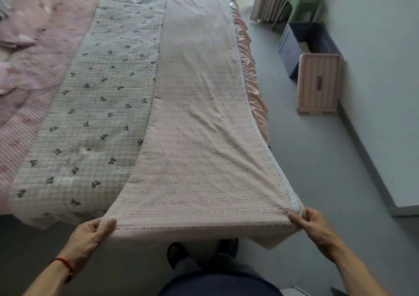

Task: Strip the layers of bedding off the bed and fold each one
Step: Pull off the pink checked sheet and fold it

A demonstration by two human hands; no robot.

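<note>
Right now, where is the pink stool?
In the head view the pink stool stands on the floor against the right wall, right of the bed's ruffled skirt, just in front of a dark bin.

— Which sheet (pixel 199 137) do you see on top?
— You see the pale pink checked one; beside it your white quilt (pixel 95 114) carries small grey bows, and the bed skirt (pixel 249 73) is pink.

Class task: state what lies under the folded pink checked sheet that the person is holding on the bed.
A white quilt with small bows runs under the sheet along its left edge. A pink frill shows at its right edge. Whatever lies beneath the middle is covered.
</note>
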